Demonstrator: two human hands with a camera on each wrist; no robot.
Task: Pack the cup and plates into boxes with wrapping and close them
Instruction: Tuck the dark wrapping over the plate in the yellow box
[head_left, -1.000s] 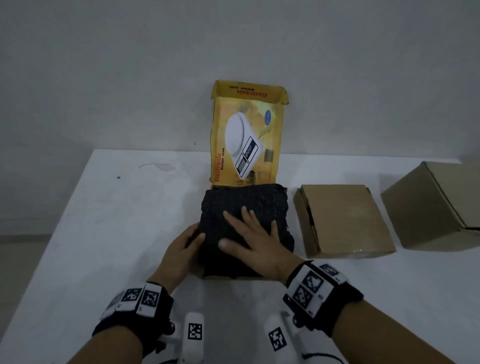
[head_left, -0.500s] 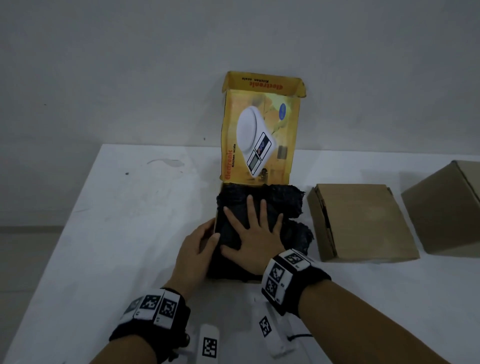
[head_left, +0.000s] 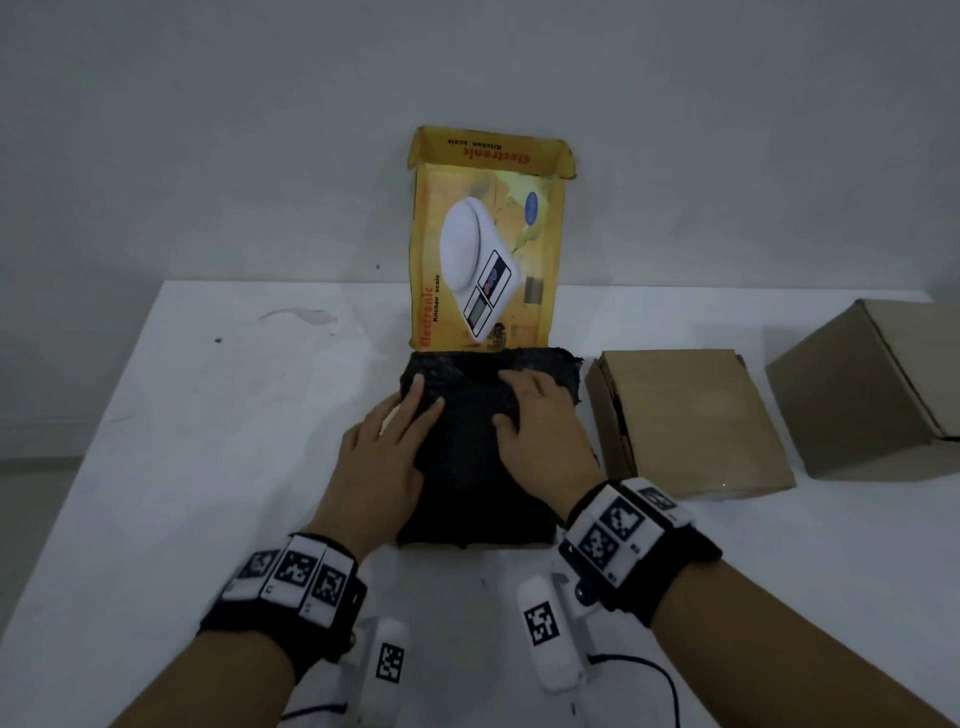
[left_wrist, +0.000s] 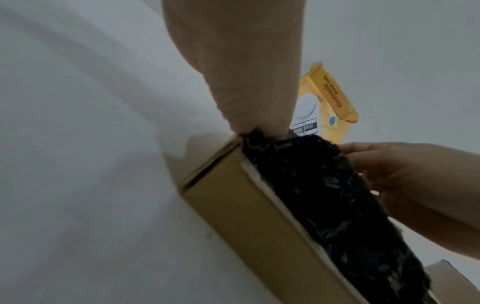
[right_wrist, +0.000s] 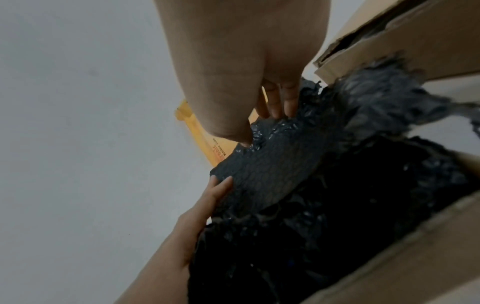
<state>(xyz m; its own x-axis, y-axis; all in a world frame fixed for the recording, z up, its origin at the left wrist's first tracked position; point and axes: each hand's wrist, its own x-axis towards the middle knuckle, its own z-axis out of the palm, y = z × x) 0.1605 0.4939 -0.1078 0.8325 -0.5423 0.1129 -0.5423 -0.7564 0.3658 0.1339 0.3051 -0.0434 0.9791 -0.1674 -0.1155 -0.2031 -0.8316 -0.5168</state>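
Observation:
A black bubble-wrap bundle (head_left: 467, 467) fills the open yellow kitchen-scale box, whose lid (head_left: 488, 249) stands upright behind it. The cardboard side wall (left_wrist: 246, 205) of that box shows in the left wrist view. My left hand (head_left: 395, 441) lies flat on the bundle's left part, fingertips pushing the wrap in at the far left corner (left_wrist: 249, 131). My right hand (head_left: 540, 421) presses flat on the right part, fingers reaching toward the far right edge. A loose flap of wrap (right_wrist: 389, 98) sticks out over the right wall. What the wrap covers is hidden.
A flat closed brown cardboard box (head_left: 685, 421) lies just right of the yellow box. A bigger brown box (head_left: 872, 389) stands at the far right. The white table (head_left: 208, 467) extends left of my hands; a grey wall rises behind.
My right hand has slid from the middle of the bundle to its right side. My left hand has come off the box's left side onto the wrap. The wrap's bulge at the right is flatter.

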